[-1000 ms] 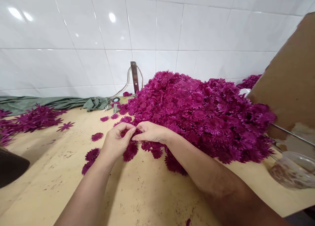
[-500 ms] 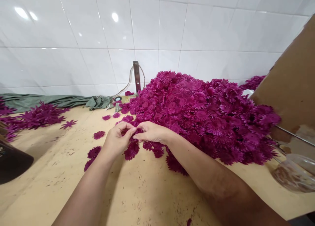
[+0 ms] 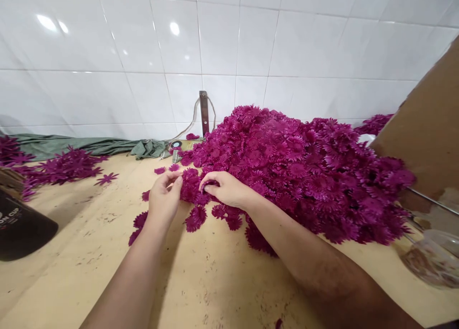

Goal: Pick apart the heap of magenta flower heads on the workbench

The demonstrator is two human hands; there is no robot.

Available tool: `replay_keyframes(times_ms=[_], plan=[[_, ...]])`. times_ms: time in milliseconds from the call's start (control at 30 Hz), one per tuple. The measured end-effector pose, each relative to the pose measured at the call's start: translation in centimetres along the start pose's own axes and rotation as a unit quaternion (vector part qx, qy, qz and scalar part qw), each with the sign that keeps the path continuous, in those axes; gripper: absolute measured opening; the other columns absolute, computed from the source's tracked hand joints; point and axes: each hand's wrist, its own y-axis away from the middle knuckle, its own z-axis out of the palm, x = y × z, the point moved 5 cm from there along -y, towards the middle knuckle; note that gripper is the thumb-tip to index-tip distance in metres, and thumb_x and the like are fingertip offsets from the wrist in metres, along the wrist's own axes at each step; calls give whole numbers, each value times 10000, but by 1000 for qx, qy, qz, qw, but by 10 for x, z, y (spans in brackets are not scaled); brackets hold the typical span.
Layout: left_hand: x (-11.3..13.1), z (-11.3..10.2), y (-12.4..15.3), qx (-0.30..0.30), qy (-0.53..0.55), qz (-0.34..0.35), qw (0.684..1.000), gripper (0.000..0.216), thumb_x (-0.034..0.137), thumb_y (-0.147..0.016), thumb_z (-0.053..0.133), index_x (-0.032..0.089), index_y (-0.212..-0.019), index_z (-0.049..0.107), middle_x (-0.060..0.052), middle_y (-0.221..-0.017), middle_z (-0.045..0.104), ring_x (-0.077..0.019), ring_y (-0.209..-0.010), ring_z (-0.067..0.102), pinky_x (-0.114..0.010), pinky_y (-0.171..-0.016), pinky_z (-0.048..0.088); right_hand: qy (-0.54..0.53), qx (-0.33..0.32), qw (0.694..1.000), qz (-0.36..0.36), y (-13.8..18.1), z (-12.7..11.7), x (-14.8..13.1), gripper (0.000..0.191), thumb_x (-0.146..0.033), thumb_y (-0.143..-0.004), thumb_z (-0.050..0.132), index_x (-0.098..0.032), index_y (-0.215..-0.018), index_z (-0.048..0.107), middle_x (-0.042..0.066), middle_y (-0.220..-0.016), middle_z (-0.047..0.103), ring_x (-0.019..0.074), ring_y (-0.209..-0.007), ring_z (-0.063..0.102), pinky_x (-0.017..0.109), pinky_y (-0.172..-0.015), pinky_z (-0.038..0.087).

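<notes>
Seemingly the work stood midway: the left hand was half-curled, whether gripping anything unclear; the right hand pinched a purple petal piece. Loose flowers lay between them. Beyond rose the flower mound, finished or waiting, I couldn't tell.

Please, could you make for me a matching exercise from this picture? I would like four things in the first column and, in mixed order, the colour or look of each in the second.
Things
1. Large flower heap
2. Cloth along the wall
3. Container at the left edge
4. Tub at the right edge

Looks
A. Dark, with pale lettering
B. Magenta
C. See-through
D. Dull green

Right pairs: 1-B, 2-D, 3-A, 4-C
</notes>
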Motion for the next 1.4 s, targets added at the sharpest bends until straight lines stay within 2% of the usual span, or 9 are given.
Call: replay_keyframes(times_ms=[100, 333, 500, 600, 800, 900, 1033, 1233, 1400], plan=[[-1, 4, 2, -6, -21, 22, 1000, 197, 311, -607, 575, 177, -748, 606, -18, -779, 627, -136, -713, 559, -275, -724, 444, -6, 38, 999, -5, -4, -4, 4, 138, -147, -827, 432, -144, -720, 521, 21, -732, 576, 104, -646, 513, 238, -640, 393], [13, 15, 17, -44, -39, 84, 995, 230, 362, -653, 559, 180, -778, 625, -22, -750, 646, -155, -716, 575, -297, -740, 453, 88, 60, 989, 101, -4, -7, 16, 219, -254, -850, 449, -170, -647, 453, 31, -657, 560, 119, -591, 492, 248, -614, 362], [23, 32, 35, -115, -83, 134, 981, 244, 379, -684, 569, 185, -808, 651, -42, -820, 666, -177, -781, 600, -314, -784, 464, 111, 85, 984, 113, -7, -14, 20, 328, -336, -874, 394, -169, -604, 475, 24, -551, 488, 134, -560, 450, 263, -585, 335], [22, 37, 38, -121, -71, 136, 981, 323, 404, -659, 604, 183, -888, 660, -54, -888, 667, -189, -825, 602, -345, -831, 457, 63, 93, 989, 97, -8, -14, 23, 371, -366, -872, 398, -167, -568, 466, -5, -492, 429, 115, -519, 415, 249, -552, 323], [11, 41, 31, -161, 39, -5, 986, 423, 452, -518, 704, 168, -828, 662, -40, -726, 667, -196, -721, 605, -349, -710, 490, -139, -17, 985, 101, -5, 5, 21, 374, -381, -911, 302, -155, -673, 483, -49, -472, 393, 71, -417, 347, 210, -459, 288], [8, 36, 27, -133, 83, -48, 986, 395, 439, -451, 734, 156, -710, 639, -18, -644, 637, -160, -649, 578, -311, -675, 473, -176, -69, 981, 50, -5, 11, 15, 307, -366, -899, 352, -146, -765, 520, -47, -532, 422, 67, -466, 371, 197, -490, 318], [4, 31, 25, -78, 114, -85, 987, 356, 411, -417, 729, 157, -630, 597, 7, -593, 596, -125, -583, 538, -274, -602, 447, -129, -118, 983, -50, -3, 14, 6, 64, -179, -788, 532, -142, -750, 495, -42, -645, 470, 64, -581, 415, 191, -565, 354], [-4, 26, 25, 17, 159, -165, 973, 161, 246, -476, 643, 160, -591, 571, 13, -551, 573, -113, -520, 519, -244, -491, 428, -1, -135, 990, -36, -2, 14, 8, 330, -255, -748, 577, -184, -587, 299, -78, -551, 256, 47, -491, 248, 205, -456, 213], [-5, 34, 29, 40, 196, -195, 960, 51, 174, -544, 584, 165, -576, 545, 28, -542, 544, -98, -502, 497, -237, -504, 431, 55, -139, 989, -19, -1, 13, 7, 253, -277, -781, 537, -173, -618, 375, -61, -576, 382, 60, -514, 350, 206, -494, 287]])
